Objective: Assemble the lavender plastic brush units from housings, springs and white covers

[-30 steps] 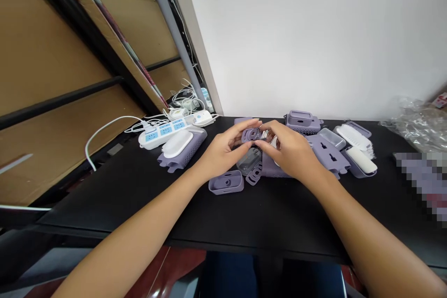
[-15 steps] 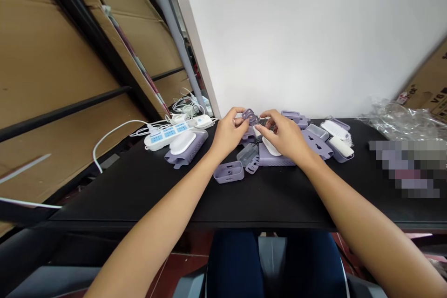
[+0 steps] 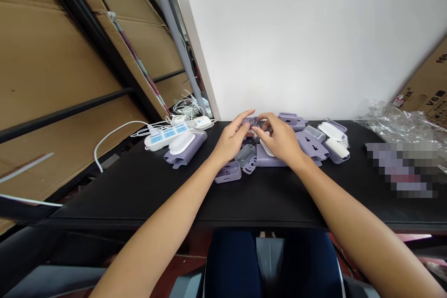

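**Small mauve slotted plastic plate (image 3: 249, 120) drawn in between both hands**

The plate is held above the bench (image 3: 272, 200), toward its back edge. Compared with half a second earlier, the left hand's fingers reach farther over it, so less of its outline shows. The left hand (image 3: 228, 139) pinches it between thumb and fingers; the right hand (image 3: 283, 138), also in a pinch, grasps a small dark see-through part (image 3: 266, 126), its form unclear. The change suggests close fingertip work of one part against the other; whether they are joined cannot be told.

Below, going toward the front edge, lie a clear grey plastic box (image 3: 245, 154), a second mauve slotted plate (image 3: 250, 166) and a shallow mauve plastic tray (image 3: 228, 178), partly behind the left wrist. Under the right hand lies a mauve perforated plastic case (image 3: 270, 162). Toward the bench's right edge are a flat mauve sheet with cut-outs (image 3: 312, 145) and a white bristled brush (image 3: 331, 132); crumpled clear wrapping (image 3: 391, 121) occupies the back right corner. Toward the back left corner stands a white power strip with blue sockets (image 3: 168, 137).
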A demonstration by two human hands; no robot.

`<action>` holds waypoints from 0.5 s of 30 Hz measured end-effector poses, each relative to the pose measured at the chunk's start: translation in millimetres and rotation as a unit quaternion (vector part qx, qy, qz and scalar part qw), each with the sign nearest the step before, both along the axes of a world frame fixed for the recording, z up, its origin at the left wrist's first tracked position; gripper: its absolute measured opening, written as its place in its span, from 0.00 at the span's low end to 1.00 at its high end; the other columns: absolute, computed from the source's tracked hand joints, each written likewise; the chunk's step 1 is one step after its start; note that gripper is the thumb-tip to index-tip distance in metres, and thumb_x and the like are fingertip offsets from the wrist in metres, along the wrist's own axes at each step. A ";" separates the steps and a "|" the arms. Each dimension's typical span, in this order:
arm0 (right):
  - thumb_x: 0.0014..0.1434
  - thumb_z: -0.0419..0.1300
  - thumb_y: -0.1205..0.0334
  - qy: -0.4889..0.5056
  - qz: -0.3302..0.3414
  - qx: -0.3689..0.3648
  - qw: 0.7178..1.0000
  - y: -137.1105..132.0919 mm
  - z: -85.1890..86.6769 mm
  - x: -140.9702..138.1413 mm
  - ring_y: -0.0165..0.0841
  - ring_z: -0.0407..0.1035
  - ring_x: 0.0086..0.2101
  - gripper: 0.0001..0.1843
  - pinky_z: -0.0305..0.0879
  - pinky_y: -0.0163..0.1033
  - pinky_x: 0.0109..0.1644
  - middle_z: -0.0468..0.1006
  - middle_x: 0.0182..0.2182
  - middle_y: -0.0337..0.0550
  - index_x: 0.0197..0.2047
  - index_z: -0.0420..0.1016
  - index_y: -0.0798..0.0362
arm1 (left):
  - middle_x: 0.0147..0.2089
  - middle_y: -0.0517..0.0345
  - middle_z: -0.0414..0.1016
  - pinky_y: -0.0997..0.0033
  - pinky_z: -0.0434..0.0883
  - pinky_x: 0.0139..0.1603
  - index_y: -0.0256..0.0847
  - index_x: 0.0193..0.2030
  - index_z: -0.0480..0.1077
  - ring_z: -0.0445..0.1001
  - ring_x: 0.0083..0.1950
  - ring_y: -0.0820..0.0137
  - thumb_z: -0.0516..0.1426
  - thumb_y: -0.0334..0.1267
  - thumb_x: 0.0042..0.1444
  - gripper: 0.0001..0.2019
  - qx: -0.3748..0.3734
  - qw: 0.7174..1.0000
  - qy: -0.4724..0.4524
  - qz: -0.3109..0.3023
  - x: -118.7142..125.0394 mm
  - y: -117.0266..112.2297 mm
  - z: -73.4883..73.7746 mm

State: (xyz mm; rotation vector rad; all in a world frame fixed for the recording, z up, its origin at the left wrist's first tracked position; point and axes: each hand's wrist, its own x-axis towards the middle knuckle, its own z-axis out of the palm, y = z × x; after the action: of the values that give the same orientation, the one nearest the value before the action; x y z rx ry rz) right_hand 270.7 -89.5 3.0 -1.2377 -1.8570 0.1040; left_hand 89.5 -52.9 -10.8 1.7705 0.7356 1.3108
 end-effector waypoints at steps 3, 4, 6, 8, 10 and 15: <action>0.70 0.62 0.52 0.000 0.001 -0.009 1.000 -0.5 -1.1 0.8 0.38 0.77 0.38 0.14 0.64 0.41 0.41 0.84 0.43 0.42 0.56 0.74 0.46 | 0.66 0.50 0.77 0.53 0.79 0.64 0.44 0.69 0.71 0.79 0.62 0.59 0.56 0.47 0.70 0.24 0.000 1.000 0.005 -0.005 2.1 -2.3 0.7; 0.70 0.62 0.52 -0.002 -0.004 -0.013 1.000 -0.8 -1.0 1.0 0.38 0.77 0.38 0.14 0.63 0.41 0.41 0.84 0.43 0.42 0.56 0.75 0.46 | 0.67 0.50 0.76 0.53 0.78 0.65 0.44 0.69 0.71 0.79 0.63 0.58 0.56 0.47 0.70 0.24 0.001 1.000 0.006 -0.006 3.0 -2.7 0.6; 0.70 0.62 0.52 -0.007 -0.014 -0.019 1.000 -1.5 -0.4 1.3 0.38 0.77 0.38 0.14 0.63 0.41 0.40 0.84 0.42 0.42 0.56 0.75 0.46 | 0.69 0.49 0.76 0.52 0.77 0.66 0.43 0.68 0.72 0.78 0.65 0.57 0.56 0.47 0.70 0.23 0.004 1.000 0.008 -0.011 3.8 -2.8 -0.6; 0.70 0.62 0.52 -0.012 -0.016 -0.023 1.000 -1.9 0.4 1.4 0.39 0.77 0.39 0.14 0.63 0.41 0.40 0.84 0.43 0.42 0.56 0.75 0.46 | 0.70 0.50 0.75 0.52 0.77 0.67 0.43 0.68 0.73 0.78 0.66 0.56 0.57 0.47 0.70 0.23 0.008 1.000 0.012 -0.013 3.1 -2.1 -2.6; 0.70 0.61 0.52 -0.016 -0.018 -0.028 0.999 -2.0 1.0 1.3 0.38 0.77 0.38 0.14 0.62 0.41 0.40 0.84 0.43 0.42 0.56 0.75 0.46 | 0.69 0.50 0.76 0.52 0.76 0.68 0.43 0.68 0.73 0.79 0.64 0.57 0.56 0.47 0.70 0.23 0.010 1.000 0.022 -0.006 1.7 -1.0 -4.4; 0.71 0.61 0.50 -0.020 -0.032 -0.037 0.999 -2.2 1.4 0.4 0.38 0.76 0.37 0.14 0.61 0.41 0.39 0.84 0.41 0.41 0.55 0.75 0.46 | 0.66 0.50 0.79 0.53 0.77 0.66 0.43 0.68 0.74 0.82 0.59 0.59 0.57 0.46 0.69 0.23 0.009 0.999 0.035 0.012 0.4 -0.3 -4.2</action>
State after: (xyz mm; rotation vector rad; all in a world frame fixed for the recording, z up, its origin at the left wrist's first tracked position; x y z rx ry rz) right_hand 271.0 -91.8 4.5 -1.3570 -1.8608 0.1144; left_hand 89.9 -53.2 -15.1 1.8353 0.7900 1.2799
